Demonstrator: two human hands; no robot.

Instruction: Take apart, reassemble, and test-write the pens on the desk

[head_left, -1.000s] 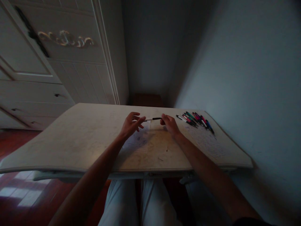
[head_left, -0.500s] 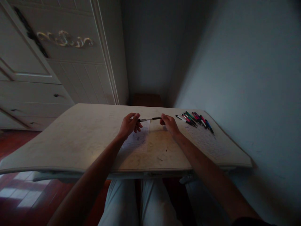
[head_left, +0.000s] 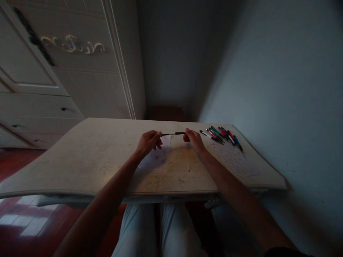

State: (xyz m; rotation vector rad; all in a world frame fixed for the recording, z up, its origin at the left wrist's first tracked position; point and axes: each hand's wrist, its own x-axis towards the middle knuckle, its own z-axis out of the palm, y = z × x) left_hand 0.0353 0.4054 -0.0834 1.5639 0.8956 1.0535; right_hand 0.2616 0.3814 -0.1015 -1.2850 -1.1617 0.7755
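A slim black-and-white pen [head_left: 173, 134] is held level above the table, stretched between both hands. My left hand [head_left: 149, 142] pinches its left end with thumb and forefinger, the other fingers curled below. On the right, my right hand [head_left: 193, 139] is closed on the pen's black end. Beneath my left hand lies a sheet of paper [head_left: 157, 160] with faint marks, partly in shadow. The ends of the pen are hidden by my fingers.
Several pens [head_left: 223, 135] in different colours lie at the table's right side, partly over a written sheet [head_left: 235, 160]. The pale table [head_left: 88, 153] has a wall [head_left: 302, 107] on its right. White cabinets [head_left: 88, 85] stand behind to the left.
My left hand has shifted slightly right along the pen and covers more of its left end. My right hand has barely moved.
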